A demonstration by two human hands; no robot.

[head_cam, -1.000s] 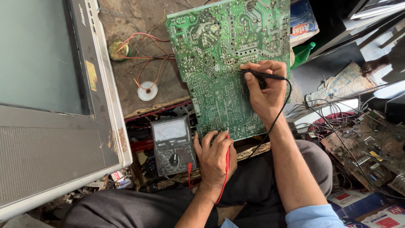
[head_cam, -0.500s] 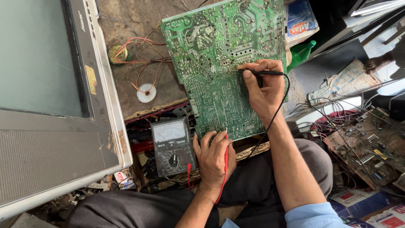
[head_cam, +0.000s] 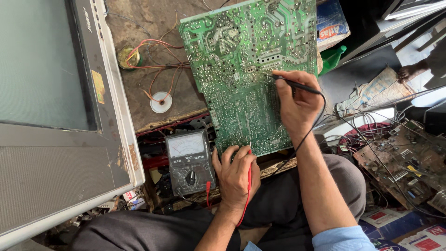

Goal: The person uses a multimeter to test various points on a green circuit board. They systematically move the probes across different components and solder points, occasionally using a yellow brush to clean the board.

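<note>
A large green circuit board [head_cam: 241, 60] lies solder side up on a worn brown bench. My right hand [head_cam: 297, 104] grips a black test probe [head_cam: 297, 85], its tip pressed on the board's right-middle area. At the board's lower edge, my left hand [head_cam: 234, 179] holds a red test probe [head_cam: 249, 174] with its tip touching the board. A dark analog multimeter [head_cam: 189, 160] with a white dial face sits just left of my left hand, red lead plugged in.
An old grey television set [head_cam: 51, 116] fills the left side. A small white speaker disc [head_cam: 161, 102] and a wire coil [head_cam: 128, 56] with red wires lie on the bench [head_cam: 153, 28]. Tangled cables and other circuit boards [head_cam: 399, 162] crowd the right. A green funnel-like object [head_cam: 332, 58] sits beside the board.
The black probe in my right hand has shifted slightly on the board. The left hand stays at the board's lower edge with the red probe.
</note>
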